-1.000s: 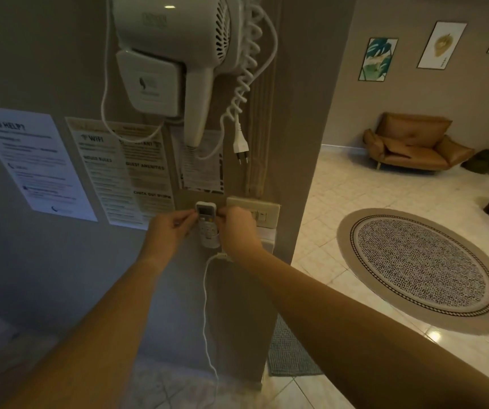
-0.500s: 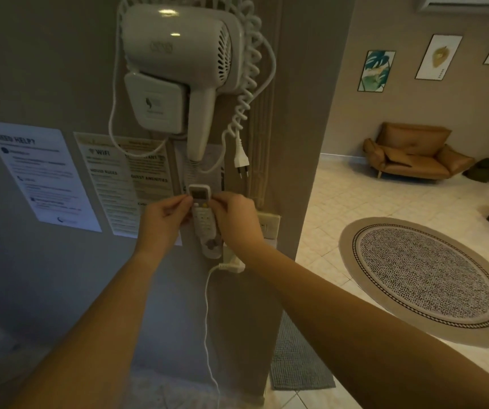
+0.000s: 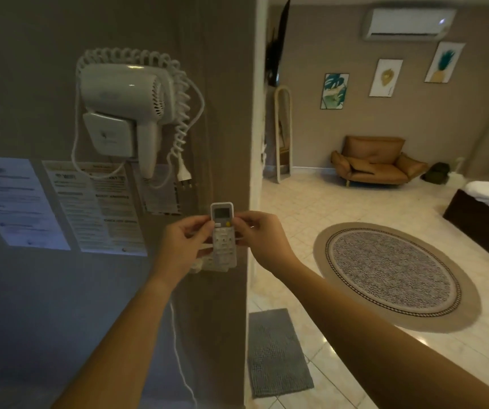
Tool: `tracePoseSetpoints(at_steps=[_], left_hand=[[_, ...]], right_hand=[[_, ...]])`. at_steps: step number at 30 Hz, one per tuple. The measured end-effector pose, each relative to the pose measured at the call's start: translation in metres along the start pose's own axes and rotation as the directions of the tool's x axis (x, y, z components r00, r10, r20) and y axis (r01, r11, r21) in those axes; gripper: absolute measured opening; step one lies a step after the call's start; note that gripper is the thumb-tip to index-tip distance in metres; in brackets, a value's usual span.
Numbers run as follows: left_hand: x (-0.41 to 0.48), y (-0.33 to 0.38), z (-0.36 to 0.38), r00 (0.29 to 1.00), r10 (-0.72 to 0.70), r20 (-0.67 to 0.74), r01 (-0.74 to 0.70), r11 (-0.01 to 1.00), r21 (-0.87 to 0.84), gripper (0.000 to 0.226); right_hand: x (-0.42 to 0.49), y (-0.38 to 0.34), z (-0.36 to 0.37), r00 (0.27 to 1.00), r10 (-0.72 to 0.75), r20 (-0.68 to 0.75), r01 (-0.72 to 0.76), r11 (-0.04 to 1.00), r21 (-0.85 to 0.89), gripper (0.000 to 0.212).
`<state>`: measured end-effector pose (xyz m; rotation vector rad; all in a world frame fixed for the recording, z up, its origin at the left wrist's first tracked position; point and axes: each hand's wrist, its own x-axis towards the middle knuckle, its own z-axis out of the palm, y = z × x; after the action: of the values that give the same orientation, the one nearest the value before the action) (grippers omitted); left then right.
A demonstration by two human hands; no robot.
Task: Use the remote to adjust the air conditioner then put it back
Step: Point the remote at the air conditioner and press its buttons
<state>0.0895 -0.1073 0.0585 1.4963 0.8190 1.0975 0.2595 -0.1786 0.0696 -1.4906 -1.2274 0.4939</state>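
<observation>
You hold the remote upright in front of the wall, display toward you, close to the wall's outer corner edge. Your left hand pinches the remote's left side with thumb and fingertips; your right hand pinches its right side the same way. The lower part of the remote sits in or just in front of a clear holder near that corner; which of the two cannot be told from this view.

Above and to the left, the hair dryer hangs on its wall bracket, with its coiled cord and loose plug hanging just above the remote. Printed notices cover the wall to the left of your hands. A thin white cable runs down the wall below the holder.

To the right of the corner edge the room opens out: tiled floor, a grey mat at the foot of the wall, a round rug further in. The air conditioner is mounted high on the far wall, above the framed pictures and the brown sofa. A bed corner enters from the right edge.
</observation>
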Motion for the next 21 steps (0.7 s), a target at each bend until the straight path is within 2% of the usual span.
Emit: tracePoseSetpoints(at_steps=[8,13,21], left_hand=[[-0.036,0.052,0.142,0.972,0.076,0.221,-0.076,0.997,-0.006,0.023],[-0.070,0.094,0.240,0.939,0.164,0.302,-0.144,0.986,-0.088,0.016],[-0.131,0.155,0.370,0.865,0.292,0.407,-0.248,0.956,-0.159,0.021]], right_hand=[[-0.064,-0.002,-0.159,0.996,0.059,-0.061,-0.052,0.993,0.109,0.027],[-0.112,-0.011,-0.263,0.991,0.054,-0.119,-0.045,0.996,0.078,0.040],[-0.190,-0.031,-0.413,0.975,0.005,-0.223,0.004,0.999,0.041,0.031]])
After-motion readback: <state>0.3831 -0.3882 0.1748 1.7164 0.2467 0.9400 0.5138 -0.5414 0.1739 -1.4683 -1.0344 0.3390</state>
